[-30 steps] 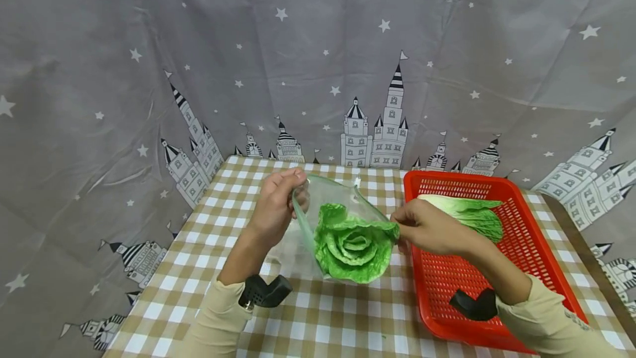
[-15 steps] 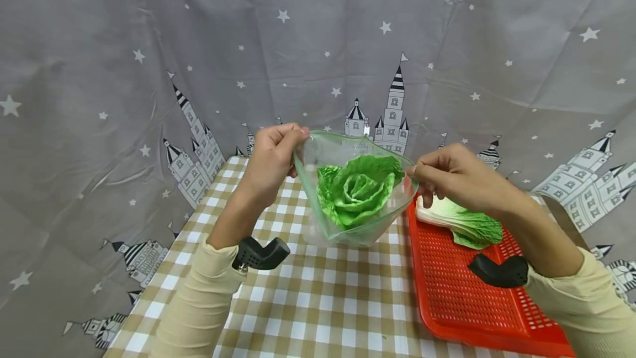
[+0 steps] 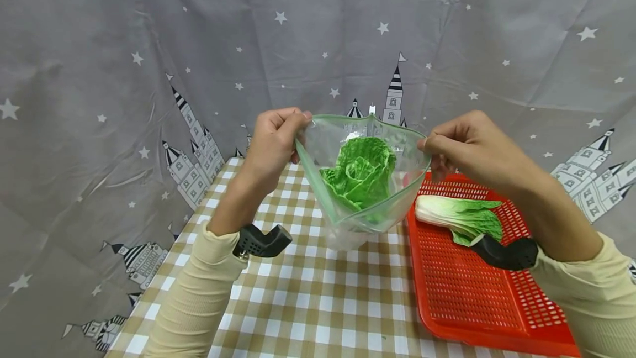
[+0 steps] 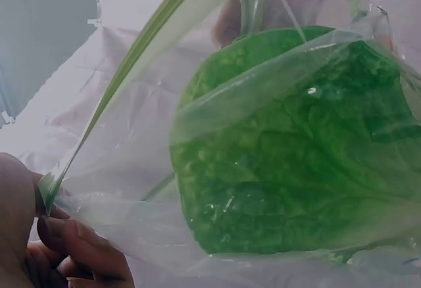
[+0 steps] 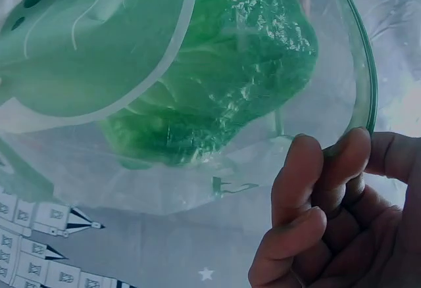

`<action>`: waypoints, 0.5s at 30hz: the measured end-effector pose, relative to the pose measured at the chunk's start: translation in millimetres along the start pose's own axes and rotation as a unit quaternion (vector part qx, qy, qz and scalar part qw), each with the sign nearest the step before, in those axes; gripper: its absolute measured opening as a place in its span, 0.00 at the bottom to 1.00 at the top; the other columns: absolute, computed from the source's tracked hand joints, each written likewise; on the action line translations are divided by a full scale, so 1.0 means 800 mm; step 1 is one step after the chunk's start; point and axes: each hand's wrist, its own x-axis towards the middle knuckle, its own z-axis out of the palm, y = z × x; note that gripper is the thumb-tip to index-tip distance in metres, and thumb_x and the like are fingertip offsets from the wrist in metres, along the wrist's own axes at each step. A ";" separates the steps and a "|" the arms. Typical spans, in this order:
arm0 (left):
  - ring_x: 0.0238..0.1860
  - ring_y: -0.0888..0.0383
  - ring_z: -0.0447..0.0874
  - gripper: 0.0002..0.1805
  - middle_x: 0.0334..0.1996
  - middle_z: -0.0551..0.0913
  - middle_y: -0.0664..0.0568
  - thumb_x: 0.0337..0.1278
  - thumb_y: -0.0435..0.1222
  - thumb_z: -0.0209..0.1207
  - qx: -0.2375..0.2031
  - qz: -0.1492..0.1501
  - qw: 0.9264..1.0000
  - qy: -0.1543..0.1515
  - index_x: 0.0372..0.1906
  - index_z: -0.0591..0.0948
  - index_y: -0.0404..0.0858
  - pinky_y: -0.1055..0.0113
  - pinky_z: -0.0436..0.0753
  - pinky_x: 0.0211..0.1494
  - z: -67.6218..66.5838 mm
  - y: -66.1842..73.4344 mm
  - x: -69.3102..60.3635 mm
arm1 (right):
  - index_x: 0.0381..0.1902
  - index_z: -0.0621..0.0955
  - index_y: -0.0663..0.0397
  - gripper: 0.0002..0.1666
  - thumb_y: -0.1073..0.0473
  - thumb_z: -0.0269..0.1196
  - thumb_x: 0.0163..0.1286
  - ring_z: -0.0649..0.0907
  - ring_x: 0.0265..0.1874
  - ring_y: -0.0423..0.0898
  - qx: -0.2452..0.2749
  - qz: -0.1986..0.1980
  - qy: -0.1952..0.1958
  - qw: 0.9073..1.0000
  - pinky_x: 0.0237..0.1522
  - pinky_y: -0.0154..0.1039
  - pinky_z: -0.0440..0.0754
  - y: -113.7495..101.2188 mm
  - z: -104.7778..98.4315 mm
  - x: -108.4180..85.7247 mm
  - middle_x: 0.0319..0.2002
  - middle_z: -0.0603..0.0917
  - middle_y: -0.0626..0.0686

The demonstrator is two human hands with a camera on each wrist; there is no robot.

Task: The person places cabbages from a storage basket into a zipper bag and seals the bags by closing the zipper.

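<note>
Left hand [image 3: 272,148], right hand [image 3: 474,151] and clear bag [image 3: 316,181] higher than in earlier frame; leafy green head [image 3: 362,175] deeper inside bag. Left fingers pinch bag's green rim, well left of red basket [image 3: 467,297]; right fingers pinch opposite corner, near red basket's far end. Bag mouth spread wide, left of red basket, above checked worktop [image 3: 298,303]. Pale-stemmed cabbage [image 3: 454,214] lies in red basket.

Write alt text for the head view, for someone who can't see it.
A person's left hand and right hand hold open a clear, green-edged bag with a green leafy head inside, over a checked tablecloth. At the picture's right, a white-stemmed leafy vegetable lies in a red basket; a gray curtain with a star and castle print hangs behind.
</note>
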 end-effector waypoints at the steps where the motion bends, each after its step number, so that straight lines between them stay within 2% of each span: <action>1: 0.15 0.60 0.62 0.23 0.13 0.65 0.53 0.66 0.30 0.49 -0.002 0.002 1.000 0.001 0.12 0.67 0.41 0.70 0.62 0.16 0.000 0.001 0.000 | 0.19 0.78 0.66 0.19 0.67 0.54 0.71 0.80 0.16 0.49 -0.001 -0.006 0.003 1.000 0.23 0.39 0.81 -0.002 -0.001 0.000 0.16 0.77 0.56; 11: 0.14 0.60 0.60 0.23 0.13 0.63 0.53 0.66 0.29 0.48 -0.011 0.011 1.000 -0.005 0.12 0.64 0.41 0.70 0.61 0.15 0.002 0.008 0.000 | 0.18 0.79 0.65 0.19 0.69 0.56 0.71 0.77 0.14 0.49 0.022 -0.029 0.023 0.999 0.20 0.37 0.76 -0.014 -0.010 0.000 0.13 0.75 0.56; 15: 0.15 0.60 0.62 0.23 0.14 0.65 0.52 0.66 0.28 0.48 -0.014 0.009 1.000 -0.007 0.12 0.65 0.40 0.70 0.62 0.16 0.004 0.007 -0.001 | 0.19 0.80 0.63 0.18 0.69 0.56 0.70 0.77 0.15 0.49 0.009 -0.025 0.024 0.999 0.20 0.36 0.75 -0.012 -0.013 0.002 0.13 0.75 0.56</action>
